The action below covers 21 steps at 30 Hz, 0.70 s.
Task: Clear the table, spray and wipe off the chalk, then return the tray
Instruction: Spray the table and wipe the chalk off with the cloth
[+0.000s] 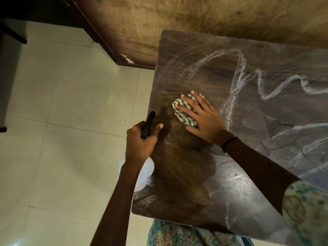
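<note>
Two hands work at one wooden counter [186, 183]. Right hand [204, 118], fingers spread flat, presses one checked cloth [184, 110] near the counter's nine o'clock edge. Left hand [142, 142], at seven o'clock of the cloth, grips one white spray bottle [143, 173] by its black trigger head. Chalk lines [266, 89] smear toward three o'clock.

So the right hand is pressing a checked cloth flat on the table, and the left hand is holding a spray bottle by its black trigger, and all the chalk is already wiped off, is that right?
Not quite. The head view shows the right hand pressing the checked cloth on the table and the left hand holding the spray bottle, but chalk lines still cover the table's right side.
</note>
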Available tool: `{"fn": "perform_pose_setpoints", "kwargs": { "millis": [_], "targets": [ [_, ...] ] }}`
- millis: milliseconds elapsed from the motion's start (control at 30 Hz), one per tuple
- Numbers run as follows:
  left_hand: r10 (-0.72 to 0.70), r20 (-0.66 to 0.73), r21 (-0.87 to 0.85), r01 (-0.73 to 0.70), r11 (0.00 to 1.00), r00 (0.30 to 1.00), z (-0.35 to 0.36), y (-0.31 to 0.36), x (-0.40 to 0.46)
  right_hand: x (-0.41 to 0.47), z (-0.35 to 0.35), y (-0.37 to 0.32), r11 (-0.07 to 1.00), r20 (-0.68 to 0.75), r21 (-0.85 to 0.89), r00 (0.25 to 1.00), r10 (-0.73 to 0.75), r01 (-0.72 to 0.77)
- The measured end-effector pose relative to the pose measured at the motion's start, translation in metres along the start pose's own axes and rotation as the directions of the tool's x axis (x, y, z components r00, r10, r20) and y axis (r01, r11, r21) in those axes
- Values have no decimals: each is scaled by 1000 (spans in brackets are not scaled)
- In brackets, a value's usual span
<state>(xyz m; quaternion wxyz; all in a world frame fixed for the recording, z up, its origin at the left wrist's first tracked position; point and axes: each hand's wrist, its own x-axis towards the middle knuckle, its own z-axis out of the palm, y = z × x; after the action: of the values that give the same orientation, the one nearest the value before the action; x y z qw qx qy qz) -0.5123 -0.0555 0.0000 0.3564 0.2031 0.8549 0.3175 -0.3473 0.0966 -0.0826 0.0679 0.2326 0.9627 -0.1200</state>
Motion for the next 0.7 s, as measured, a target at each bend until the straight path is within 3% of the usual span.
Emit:
{"fn": "perform_pose_setpoints", "kwargs": {
  "millis": [167, 333, 467, 700],
  "targets": [
    [33, -7, -15, -34, 999, 999, -3, 1, 3, 56, -3, -40, 999, -18, 38, 1000, -9, 10],
    [44, -20, -17, -44, 999, 999, -5, 1, 5, 47, 15, -75, 976, -63, 35, 975, -213, 215],
    [56, -20, -15, -57, 998, 998, -10, 2, 7, -4, 18, -38, 932, -31, -20, 931, -363, 362],
    [50, 37, 1, -50, 999, 998, -9, 4, 14, 10, 1, 18, 967, 14, -69, 969, -245, 246]
  ]
}}
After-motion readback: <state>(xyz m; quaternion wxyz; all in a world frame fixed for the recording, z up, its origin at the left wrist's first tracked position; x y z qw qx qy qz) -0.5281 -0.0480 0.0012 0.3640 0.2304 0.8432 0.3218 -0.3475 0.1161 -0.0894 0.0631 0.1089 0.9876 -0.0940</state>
